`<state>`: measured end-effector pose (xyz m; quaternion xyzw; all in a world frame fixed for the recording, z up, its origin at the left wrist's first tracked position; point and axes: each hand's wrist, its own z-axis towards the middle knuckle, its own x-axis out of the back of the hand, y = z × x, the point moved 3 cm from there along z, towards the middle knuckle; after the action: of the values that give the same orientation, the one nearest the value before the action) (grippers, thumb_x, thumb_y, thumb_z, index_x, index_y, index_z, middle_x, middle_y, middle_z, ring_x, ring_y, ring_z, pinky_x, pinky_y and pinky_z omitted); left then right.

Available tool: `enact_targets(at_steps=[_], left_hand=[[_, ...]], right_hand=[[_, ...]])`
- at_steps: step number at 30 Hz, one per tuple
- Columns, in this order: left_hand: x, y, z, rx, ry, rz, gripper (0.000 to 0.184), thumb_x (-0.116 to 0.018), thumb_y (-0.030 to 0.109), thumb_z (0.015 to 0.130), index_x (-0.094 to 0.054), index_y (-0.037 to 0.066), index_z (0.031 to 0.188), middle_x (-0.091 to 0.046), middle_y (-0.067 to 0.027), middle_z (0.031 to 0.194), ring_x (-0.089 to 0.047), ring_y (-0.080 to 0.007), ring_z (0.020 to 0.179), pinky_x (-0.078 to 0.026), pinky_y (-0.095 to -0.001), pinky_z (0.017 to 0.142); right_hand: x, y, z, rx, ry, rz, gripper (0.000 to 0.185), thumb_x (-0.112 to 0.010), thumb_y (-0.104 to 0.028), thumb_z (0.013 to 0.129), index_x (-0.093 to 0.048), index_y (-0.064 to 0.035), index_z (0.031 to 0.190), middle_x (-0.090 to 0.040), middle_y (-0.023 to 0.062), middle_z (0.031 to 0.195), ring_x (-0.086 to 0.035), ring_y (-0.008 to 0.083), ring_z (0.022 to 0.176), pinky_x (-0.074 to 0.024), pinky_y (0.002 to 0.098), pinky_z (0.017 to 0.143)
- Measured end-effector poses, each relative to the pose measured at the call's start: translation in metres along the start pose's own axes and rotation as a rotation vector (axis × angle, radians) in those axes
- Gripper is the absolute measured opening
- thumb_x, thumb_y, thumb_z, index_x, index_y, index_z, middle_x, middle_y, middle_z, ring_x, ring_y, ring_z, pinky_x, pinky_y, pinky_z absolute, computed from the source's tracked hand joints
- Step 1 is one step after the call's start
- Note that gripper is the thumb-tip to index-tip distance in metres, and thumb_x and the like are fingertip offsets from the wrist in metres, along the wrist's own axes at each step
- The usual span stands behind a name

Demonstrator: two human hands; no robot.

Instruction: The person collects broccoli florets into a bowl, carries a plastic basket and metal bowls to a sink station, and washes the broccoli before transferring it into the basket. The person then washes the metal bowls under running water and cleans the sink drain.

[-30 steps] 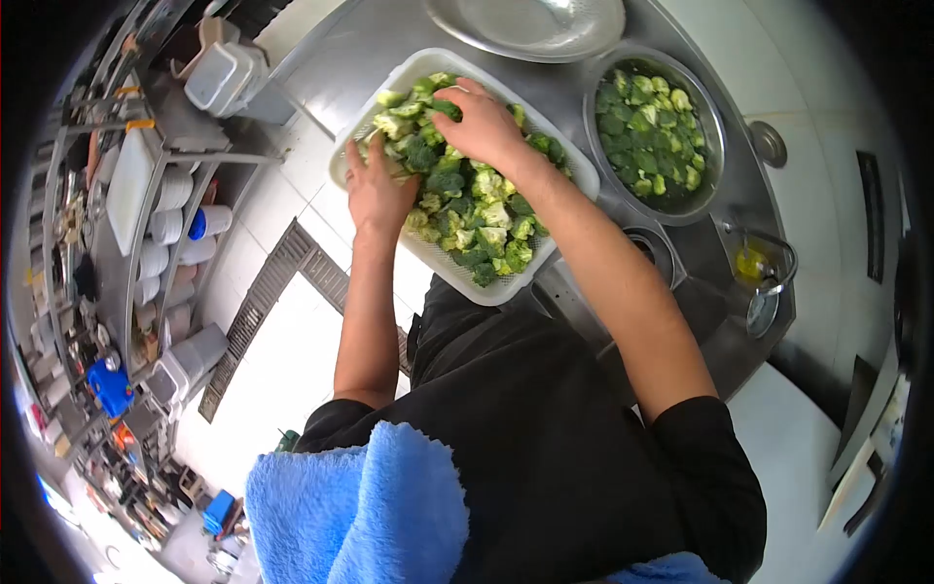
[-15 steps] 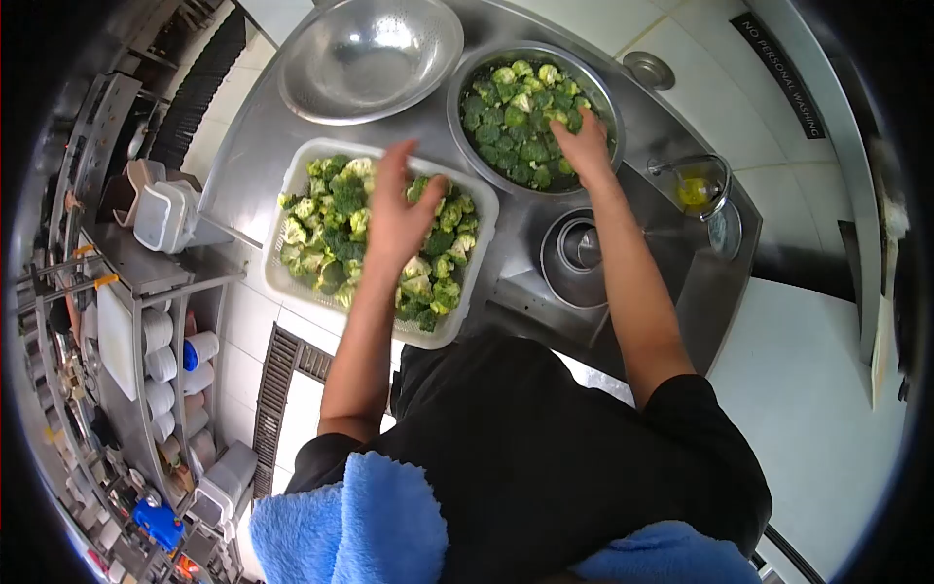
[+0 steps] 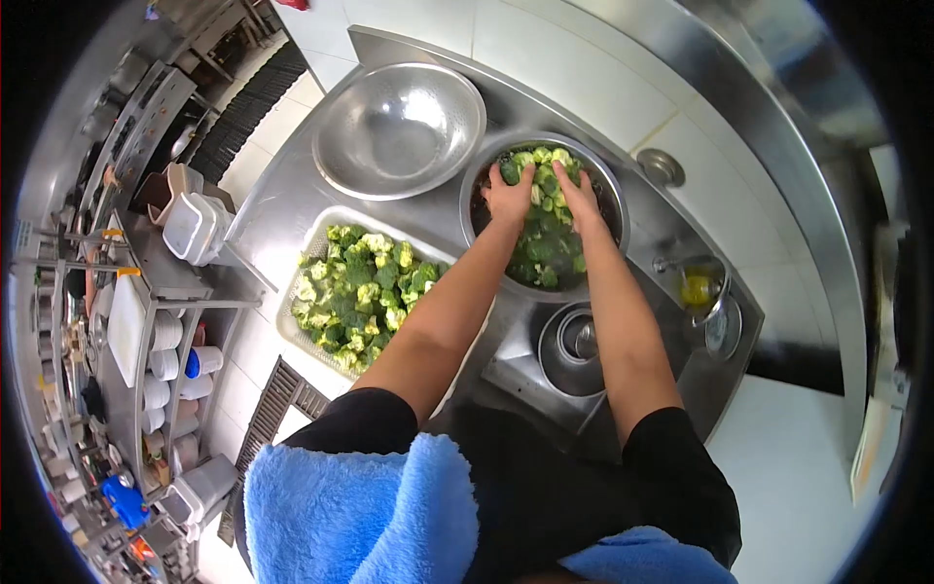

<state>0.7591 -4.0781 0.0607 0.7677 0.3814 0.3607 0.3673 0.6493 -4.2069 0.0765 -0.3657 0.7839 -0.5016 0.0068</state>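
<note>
Both of my hands are inside a metal bowl [image 3: 469,222] of broccoli in water. Between them they gather a heap of green broccoli florets [image 3: 541,195]. My left hand [image 3: 510,198] curves round the heap's left side, and my right hand [image 3: 578,199] presses on its right side. More florets lie deeper in the bowl, below my wrists. Left of my left forearm, a white perforated basket [image 3: 292,326] holds many broccoli florets, its right part hidden under my arm.
An empty metal colander [image 3: 394,127] stands behind the basket. A round sink drain [image 3: 574,348] lies in front of the bowl, with a glass holding yellow liquid [image 3: 697,288] to its right. Shelves with stacked white containers [image 3: 161,362] are at the left.
My left hand has moved from above the basket into the bowl, joining my right hand. The florets there are now bunched between both hands. The view has shifted too.
</note>
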Motion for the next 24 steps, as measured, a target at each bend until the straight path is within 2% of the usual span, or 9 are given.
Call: enact_targets(at_steps=[3, 6, 7, 11, 14, 15, 19, 21, 24], left_hand=[[-0.013, 0.002, 0.022, -0.037, -0.049, -0.067, 0.09, -0.077, 0.066, 0.08, -0.054, 0.013, 0.15, -0.057, -0.0241, 0.145, -0.055, -0.0366, 0.134, -0.047, -0.0479, 0.107], [-0.022, 0.008, 0.032, 0.03, -0.053, -0.133, 0.088, -0.069, 0.071, 0.083, -0.057, 0.011, 0.146, -0.061, -0.0267, 0.14, -0.058, -0.0402, 0.131, -0.046, -0.0461, 0.11], [-0.023, 0.007, 0.034, 0.029, -0.089, -0.183, 0.084, -0.073, 0.063, 0.085, -0.057, 0.008, 0.146, -0.063, -0.024, 0.138, -0.062, -0.0374, 0.127, -0.048, -0.0442, 0.107], [-0.03, 0.009, 0.019, 0.155, -0.028, -0.467, 0.068, -0.08, 0.045, 0.085, -0.064, 0.006, 0.139, -0.069, -0.022, 0.13, -0.066, -0.0305, 0.119, -0.05, -0.0387, 0.102], [-0.047, -0.016, 0.039, 0.057, -0.057, -0.519, 0.062, -0.08, 0.043, 0.085, -0.068, 0.007, 0.133, -0.073, -0.0207, 0.121, -0.069, -0.0288, 0.11, -0.051, -0.0385, 0.096], [-0.043, -0.014, 0.031, 0.055, -0.058, -0.487, 0.061, -0.08, 0.043, 0.085, -0.069, 0.008, 0.133, -0.073, -0.0201, 0.118, -0.07, -0.0283, 0.108, -0.052, -0.0386, 0.095], [-0.025, 0.001, 0.012, -0.003, -0.111, -0.448, 0.056, -0.08, 0.037, 0.087, -0.068, 0.007, 0.132, -0.074, -0.0142, 0.108, -0.07, -0.0221, 0.093, -0.055, -0.0359, 0.083], [-0.019, 0.006, 0.002, -0.043, -0.147, -0.495, 0.053, -0.08, 0.034, 0.088, -0.067, 0.005, 0.13, -0.073, -0.0093, 0.099, -0.068, -0.016, 0.08, -0.055, -0.0325, 0.07], [0.004, 0.022, -0.027, -0.127, -0.203, -0.634, 0.051, -0.079, 0.032, 0.088, -0.067, 0.004, 0.13, -0.073, -0.0088, 0.097, -0.066, -0.0145, 0.077, -0.054, -0.0318, 0.068]], right_hand=[[-0.014, -0.004, 0.006, -0.046, -0.046, 0.049, 0.126, -0.069, -0.082, 0.076, -0.019, -0.0078, 0.165, -0.024, 0.023, 0.168, -0.03, 0.0401, 0.152, -0.0326, 0.0597, 0.118], [-0.028, -0.003, 0.034, -0.083, -0.12, 0.169, 0.127, -0.067, -0.085, 0.076, -0.02, -0.0062, 0.164, -0.022, 0.0223, 0.168, -0.032, 0.0398, 0.151, -0.0326, 0.0596, 0.118], [-0.032, -0.001, 0.038, -0.112, -0.052, 0.203, 0.122, -0.066, -0.085, 0.077, -0.031, -0.0038, 0.161, -0.032, 0.0217, 0.165, -0.039, 0.039, 0.147, -0.0352, 0.0596, 0.115], [-0.038, 0.002, 0.036, -0.156, -0.094, 0.298, 0.116, -0.066, -0.08, 0.08, -0.032, -0.005, 0.161, -0.024, 0.0199, 0.169, -0.024, 0.0387, 0.154, -0.021, 0.0677, 0.118], [-0.038, -0.003, 0.018, -0.104, -0.04, 0.247, 0.113, -0.068, -0.077, 0.081, -0.033, -0.0043, 0.16, -0.026, 0.019, 0.168, -0.026, 0.0375, 0.153, -0.0271, 0.0648, 0.117], [-0.041, -0.005, 0.009, -0.017, 0.151, 0.237, 0.086, -0.066, -0.069, 0.089, -0.061, 0.0006, 0.14, -0.057, 0.0198, 0.143, -0.056, 0.0311, 0.127, -0.0451, 0.0483, 0.103], [-0.038, -0.016, -0.019, 0.109, 0.152, 0.342, 0.071, -0.066, -0.059, 0.093, -0.067, 0.0017, 0.129, -0.069, 0.0155, 0.123, -0.063, 0.0253, 0.112, -0.0486, 0.0406, 0.096], [-0.03, -0.035, -0.058, 0.083, 0.15, 0.348, 0.067, -0.065, -0.056, 0.095, -0.068, 0.0016, 0.128, -0.069, 0.0147, 0.122, -0.063, 0.0235, 0.109, -0.0492, 0.0388, 0.093], [-0.029, -0.05, -0.091, 0.219, 0.188, 0.376, 0.061, -0.063, -0.052, 0.098, -0.068, 0.0029, 0.125, -0.069, 0.0141, 0.121, -0.064, 0.0207, 0.107, -0.05, 0.0367, 0.091]])
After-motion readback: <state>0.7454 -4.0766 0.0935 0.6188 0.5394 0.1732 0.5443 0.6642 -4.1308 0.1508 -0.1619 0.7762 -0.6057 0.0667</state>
